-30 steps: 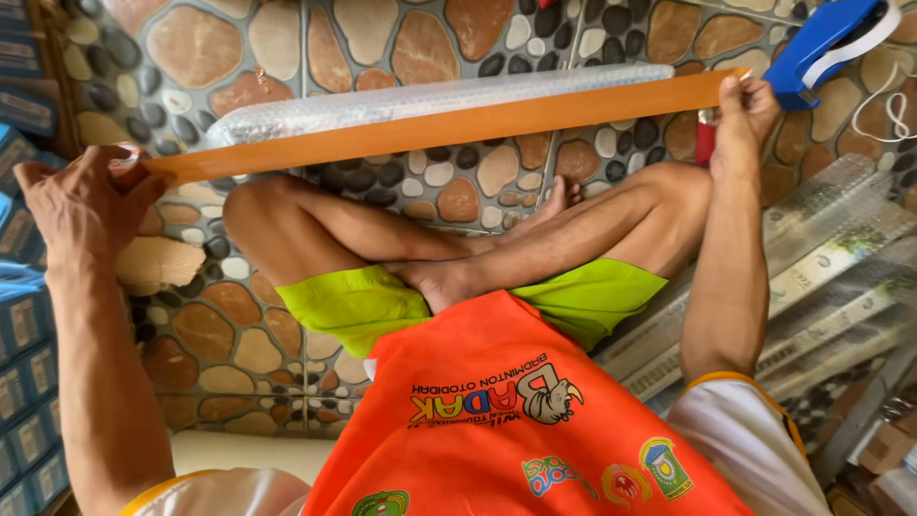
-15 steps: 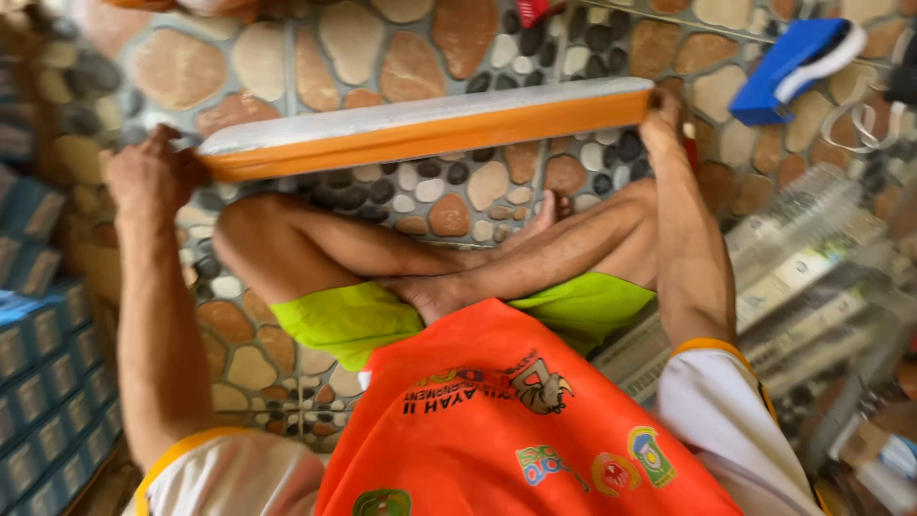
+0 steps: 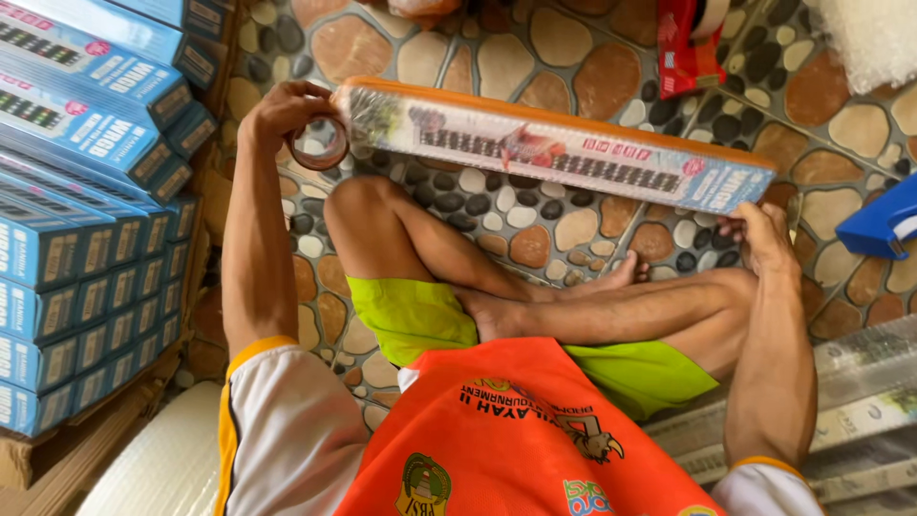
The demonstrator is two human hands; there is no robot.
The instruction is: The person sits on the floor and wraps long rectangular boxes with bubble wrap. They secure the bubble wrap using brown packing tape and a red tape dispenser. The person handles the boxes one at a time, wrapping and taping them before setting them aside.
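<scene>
1. Looking down from the head view, a long box [image 3: 559, 148] wrapped in clear film is seen held across the lap, tilted so its right end sits lower.
2. The left end of the box is met by the left hand [image 3: 287, 110], whose fingers are clenched around a tape roll [image 3: 320, 143] pressed against that end.
3. The right end is gripped by the right hand [image 3: 759, 239], with fingers curled under the lower edge and the thumb beside it.
4. The box is kept above the crossed legs [image 3: 535, 301], clear of the stone floor [image 3: 573, 225].
5. A stack of blue boxes [image 3: 81, 220] is seen at the left, just beside the left arm.
6. A red tape dispenser [image 3: 690, 43] lies on the floor beyond the box, and a blue dispenser [image 3: 884, 225] lies at the right edge.
7. More film-wrapped boxes [image 3: 860, 420] lie near the right arm, at the lower right.
</scene>
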